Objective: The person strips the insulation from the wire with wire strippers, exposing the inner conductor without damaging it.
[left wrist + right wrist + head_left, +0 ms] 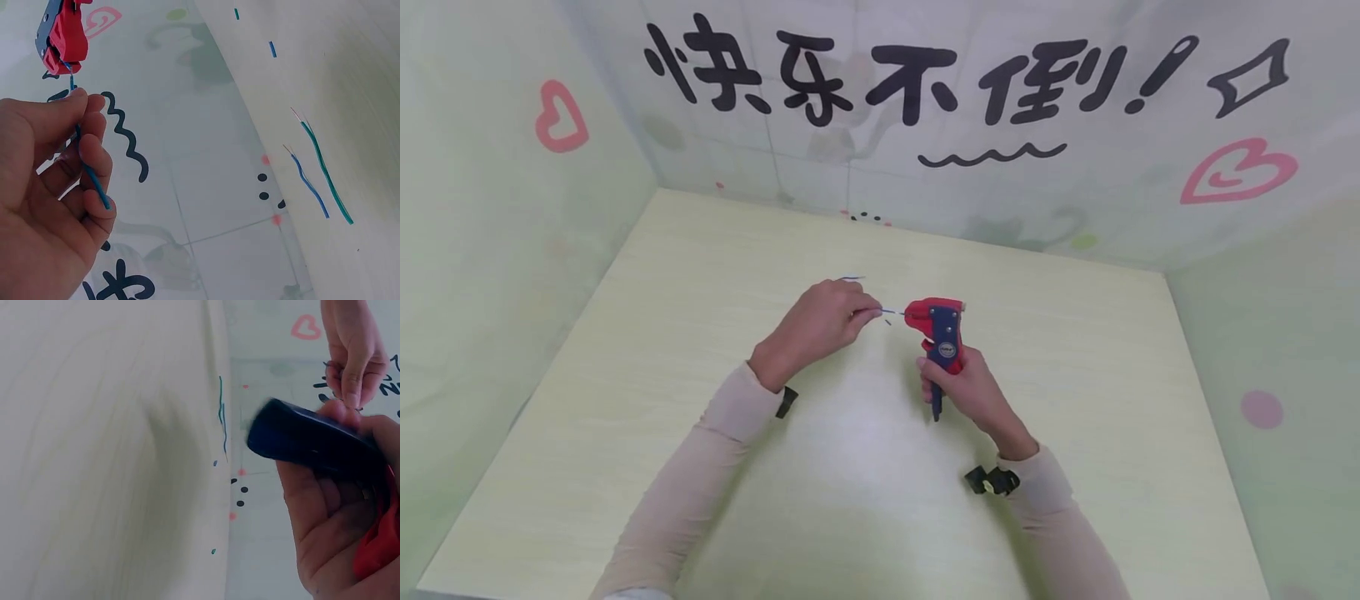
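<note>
My left hand (823, 323) pinches a thin blue wire (95, 182) between thumb and fingertips, its tail lying across the curled fingers. My right hand (973, 387) grips the handles of a red and dark blue wire stripper (946, 325), its nose turned left toward the wire. At the nose, the wire's tip meets the red jaws in the left wrist view. A pale stretch shows between the blue wire and a short blue bit at the jaws in the head view. In the right wrist view the dark handle (306, 437) crosses my palm.
On the pale table (850, 500) lie a blue wire (309, 184) and a green wire (325, 169), both with bare ends. A short blue scrap (272, 49) and a green scrap (237, 14) lie nearby. Printed curtains stand around the table's back and sides.
</note>
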{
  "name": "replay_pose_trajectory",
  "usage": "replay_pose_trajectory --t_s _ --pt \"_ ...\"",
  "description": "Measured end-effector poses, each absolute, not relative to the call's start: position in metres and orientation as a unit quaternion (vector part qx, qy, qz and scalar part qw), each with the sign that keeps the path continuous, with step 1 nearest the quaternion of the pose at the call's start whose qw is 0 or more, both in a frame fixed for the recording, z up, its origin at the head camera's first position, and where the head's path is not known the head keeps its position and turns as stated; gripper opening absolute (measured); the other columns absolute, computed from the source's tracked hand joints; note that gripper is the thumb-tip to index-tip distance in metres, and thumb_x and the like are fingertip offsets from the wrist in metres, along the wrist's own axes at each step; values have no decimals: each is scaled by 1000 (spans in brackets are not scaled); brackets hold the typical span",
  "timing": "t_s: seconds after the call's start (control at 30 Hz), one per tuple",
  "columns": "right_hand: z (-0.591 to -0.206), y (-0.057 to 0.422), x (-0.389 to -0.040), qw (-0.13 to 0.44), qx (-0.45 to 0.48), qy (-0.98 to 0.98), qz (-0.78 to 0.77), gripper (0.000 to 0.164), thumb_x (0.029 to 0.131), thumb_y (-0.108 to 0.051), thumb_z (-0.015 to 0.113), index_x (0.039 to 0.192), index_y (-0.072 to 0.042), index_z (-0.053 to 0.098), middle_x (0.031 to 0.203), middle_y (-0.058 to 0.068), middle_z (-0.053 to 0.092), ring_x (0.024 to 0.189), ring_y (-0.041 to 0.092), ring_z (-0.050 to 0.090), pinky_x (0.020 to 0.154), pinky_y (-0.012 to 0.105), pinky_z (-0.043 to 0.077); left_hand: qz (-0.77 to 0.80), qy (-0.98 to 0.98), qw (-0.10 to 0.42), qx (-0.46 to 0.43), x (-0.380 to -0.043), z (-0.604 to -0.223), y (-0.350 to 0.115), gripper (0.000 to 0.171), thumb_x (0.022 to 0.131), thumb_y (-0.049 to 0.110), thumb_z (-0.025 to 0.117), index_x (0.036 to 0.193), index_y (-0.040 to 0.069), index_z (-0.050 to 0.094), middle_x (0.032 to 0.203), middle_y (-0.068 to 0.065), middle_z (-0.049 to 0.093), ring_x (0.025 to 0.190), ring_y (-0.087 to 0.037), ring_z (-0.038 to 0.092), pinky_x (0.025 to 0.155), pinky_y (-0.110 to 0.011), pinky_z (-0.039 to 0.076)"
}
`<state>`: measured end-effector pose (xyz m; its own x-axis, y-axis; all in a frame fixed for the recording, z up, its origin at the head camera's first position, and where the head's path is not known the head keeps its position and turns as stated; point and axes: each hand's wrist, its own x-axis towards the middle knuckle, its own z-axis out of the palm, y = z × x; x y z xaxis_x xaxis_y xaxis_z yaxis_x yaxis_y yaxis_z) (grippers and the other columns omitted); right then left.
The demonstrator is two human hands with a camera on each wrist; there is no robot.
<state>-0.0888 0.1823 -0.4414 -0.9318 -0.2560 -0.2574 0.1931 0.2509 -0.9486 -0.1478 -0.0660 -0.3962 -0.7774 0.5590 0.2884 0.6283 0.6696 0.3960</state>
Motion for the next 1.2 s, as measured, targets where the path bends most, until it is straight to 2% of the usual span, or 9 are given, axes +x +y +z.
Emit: replay_pose_trajectory --t_s 0.27,0.5,0.7,0.77,0.83,0.93,1.03,1.1,1.2 --pt "-447 179 -87 123 25 763 -634 21 97 -22 62 104 -3 55 64 7 53 51 17 50 50 25 46 -265 -910 27 -319 -145 -401 -50 18 95 19 68 109 11 76 93 0 73 81 -13 65 81 -31 55" --pt "-444 187 -85 117 -2 792 -599 22 96 -22 63 103 -2 58 65 8 55 51 17 51 50 26 47 -300 -902 33 -310 -139 -406 -41 16 96 19 66 104 10 77 86 -1 73 70 -12 63 71 -26 55" --pt "-435 199 -82 1 -113 897 -426 16 91 -14 69 100 -1 67 59 1 54 47 11 45 44 23 37 -412 -865 -103 -268 -142 -407 -47 14 95 13 66 96 10 79 84 -1 73 60 -13 49 59 -25 41" --pt "-433 200 -83 -23 -137 907 -397 14 89 -12 69 96 -1 68 58 0 53 47 10 42 44 23 34 -433 -857 -119 -253 -142 -408 -48 13 95 12 66 95 9 80 83 -1 74 59 -15 47 57 -26 38" --pt "-431 201 -84 1 -131 897 -423 13 90 -12 69 97 -1 68 58 1 53 46 11 44 43 23 36 -418 -862 -84 -274 -142 -408 -48 13 94 11 68 95 8 80 85 -2 75 62 -14 55 60 -25 45" --pt "-432 200 -87 81 -81 856 -504 15 93 -15 66 97 0 64 60 5 54 47 14 48 45 24 41 -356 -875 18 -327 -139 -408 -46 12 92 12 69 95 6 79 83 -3 75 69 -14 68 67 -25 54" --pt "-431 200 -88 151 -30 811 -565 21 96 -18 64 98 2 59 60 9 53 47 17 49 46 26 42 -293 -876 110 -367 -137 -410 -45 11 91 12 71 93 6 79 80 -3 74 72 -15 72 66 -25 56" --pt "-431 199 -88 162 -22 809 -565 23 96 -19 64 97 2 58 60 9 53 48 17 49 47 26 43 -279 -876 126 -373 -137 -410 -46 10 91 12 71 92 6 79 79 -3 74 73 -16 72 66 -26 57" --pt "-427 200 -87 115 -61 857 -499 19 94 -19 66 97 0 62 59 4 52 47 14 47 46 24 40 -304 -877 84 -363 -138 -412 -48 11 92 12 70 94 5 79 85 -4 76 79 -17 74 72 -28 58"
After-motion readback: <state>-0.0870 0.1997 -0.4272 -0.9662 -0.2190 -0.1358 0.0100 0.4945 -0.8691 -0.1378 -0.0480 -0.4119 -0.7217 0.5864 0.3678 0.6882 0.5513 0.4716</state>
